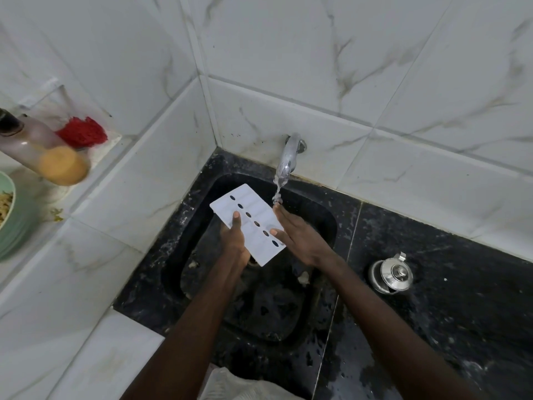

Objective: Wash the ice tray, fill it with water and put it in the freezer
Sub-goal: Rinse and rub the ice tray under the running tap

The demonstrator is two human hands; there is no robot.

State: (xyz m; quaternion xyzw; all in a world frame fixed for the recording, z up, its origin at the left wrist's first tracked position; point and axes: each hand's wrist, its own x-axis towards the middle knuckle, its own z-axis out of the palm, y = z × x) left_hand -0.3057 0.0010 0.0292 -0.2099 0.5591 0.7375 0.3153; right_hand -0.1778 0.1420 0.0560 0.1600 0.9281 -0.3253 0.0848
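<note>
1. One white tray (261, 210), tilted over the one black sink (271, 313) at mid frame; six dark ovals run down its middle.
2. Left hand (233, 241) grips the tray's lower left side, thumb on top.
3. Right hand (297, 235) lies flat, fingers straight, against the tray's right edge.
4. One tap (288, 157) pours one stream (277, 189) onto the right fingertips.
5. One steel pot (392, 274) at right; one bottle (40, 148), one red scrubber (82, 131) upper left.

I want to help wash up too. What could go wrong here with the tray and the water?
1. The water hits the fingertips of the right hand, not the tray, so it may splash onto the counter.
2. The left hand holds the tilted tray by one side. It might slip into the sink, where scraps lie.
</note>
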